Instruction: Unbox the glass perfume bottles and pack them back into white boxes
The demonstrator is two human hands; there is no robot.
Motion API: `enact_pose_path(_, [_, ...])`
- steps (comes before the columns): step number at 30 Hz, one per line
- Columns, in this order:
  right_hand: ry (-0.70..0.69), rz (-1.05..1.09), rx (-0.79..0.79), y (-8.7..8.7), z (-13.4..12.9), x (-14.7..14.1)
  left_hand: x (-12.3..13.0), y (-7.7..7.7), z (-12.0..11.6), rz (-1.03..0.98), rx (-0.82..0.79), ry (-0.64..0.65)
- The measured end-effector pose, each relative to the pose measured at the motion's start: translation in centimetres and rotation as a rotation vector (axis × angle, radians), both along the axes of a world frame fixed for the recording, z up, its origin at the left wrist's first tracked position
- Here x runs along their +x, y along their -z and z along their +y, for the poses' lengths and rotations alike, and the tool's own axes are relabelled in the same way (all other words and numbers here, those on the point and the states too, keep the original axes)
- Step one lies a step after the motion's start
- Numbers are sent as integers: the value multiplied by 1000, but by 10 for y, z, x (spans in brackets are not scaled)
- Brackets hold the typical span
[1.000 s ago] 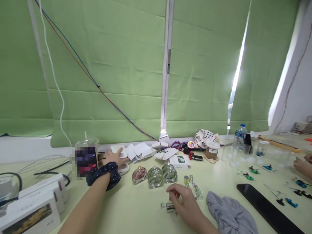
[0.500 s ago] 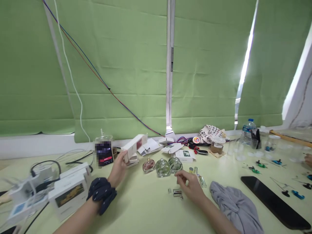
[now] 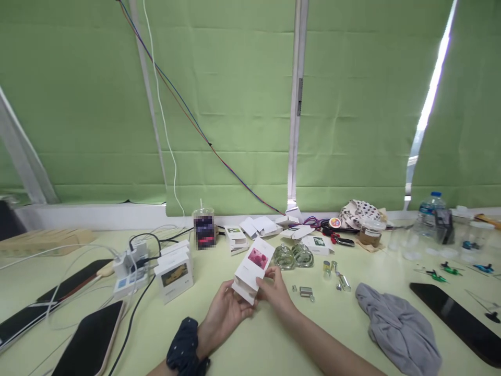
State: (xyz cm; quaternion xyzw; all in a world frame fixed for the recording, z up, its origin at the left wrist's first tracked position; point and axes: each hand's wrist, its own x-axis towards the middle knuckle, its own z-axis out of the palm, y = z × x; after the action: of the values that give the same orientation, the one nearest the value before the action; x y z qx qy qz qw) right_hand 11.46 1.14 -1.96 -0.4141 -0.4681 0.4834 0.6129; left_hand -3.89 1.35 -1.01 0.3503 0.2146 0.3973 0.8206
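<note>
A white paper carton [image 3: 247, 270] with a pink flower picture is held tilted over the table, its near end open with a loose flap. My left hand [image 3: 224, 313] cups the carton's lower end from the left, fingers curled beneath it. At its lower right edge, my right hand [image 3: 278, 293] pinches the carton between thumb and fingers. Just behind stand two round greenish glass bottles [image 3: 285, 258], partly covered by the carton. Small shiny metal parts [image 3: 306, 291] and a little yellow-capped vial [image 3: 326, 269] lie to the right of my right hand.
White cartons [image 3: 174, 274] stand at the left beside a power strip [image 3: 131, 282], cables and a tablet [image 3: 90, 339]. More flattened cartons [image 3: 262, 226] lie at the back. A grey cloth [image 3: 399, 326] and a black slab [image 3: 454, 321] lie on the right, near a water bottle [image 3: 430, 209].
My left hand has brought the carton down and nearer. My right hand has left the small metal parts and taken hold of the carton. The view has turned left.
</note>
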Motion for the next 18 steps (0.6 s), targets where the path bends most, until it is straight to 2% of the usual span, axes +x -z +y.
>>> enact_pose_path(5, [-87,63,63,3,-8,7,-1,0,-4,51,92,39])
enact_pose_path(8, [-93,-30,107,1,-10,19,-4,0,-6,130,261,-23])
enact_pose_path(12, [-120,-259,160,0,-11,28,-6,3,-7,287,480,-80])
enact_pose_path(14, [-149,-316,174,-1,-11,30,-7,5,-7,313,538,-90])
enact_pose_path(18, [-258,-296,172,-4,-12,33,-10,6,-7,346,604,-144])
